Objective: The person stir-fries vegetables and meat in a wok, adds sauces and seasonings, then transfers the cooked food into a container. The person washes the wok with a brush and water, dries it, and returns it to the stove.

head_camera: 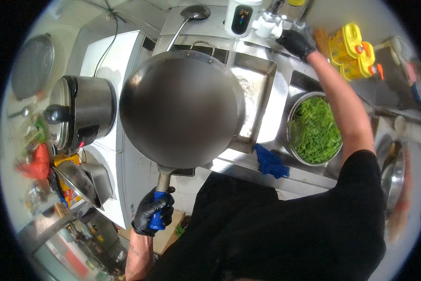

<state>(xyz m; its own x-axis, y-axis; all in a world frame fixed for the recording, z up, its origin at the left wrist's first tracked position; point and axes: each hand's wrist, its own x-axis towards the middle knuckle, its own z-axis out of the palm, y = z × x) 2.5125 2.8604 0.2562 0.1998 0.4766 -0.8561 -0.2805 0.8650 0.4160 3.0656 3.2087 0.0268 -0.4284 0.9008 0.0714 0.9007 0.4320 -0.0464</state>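
Note:
My left hand (153, 212), in a black glove, grips the blue-wrapped handle (157, 220) of a large wok (131, 140). The wok hangs over the left part of a steel sink (272, 84), its inside blurred in the picture. From a white tap with a lit display (243, 17), a thin stream of water (231, 56) falls near the wok's far right rim. At the back of the sink, my right hand (297, 44), also black-gloved, is beside the tap's white base (265, 28). Its fingers are partly hidden, so what they hold is unclear.
A round bowl of chopped green leaves (315, 130) sits in the right basin. On the sink's front edge lies a blue cloth (271, 161). Behind are a ladle (195, 12) and yellow jugs (345, 40). A rice cooker (91, 109) tops the white cabinet to the left.

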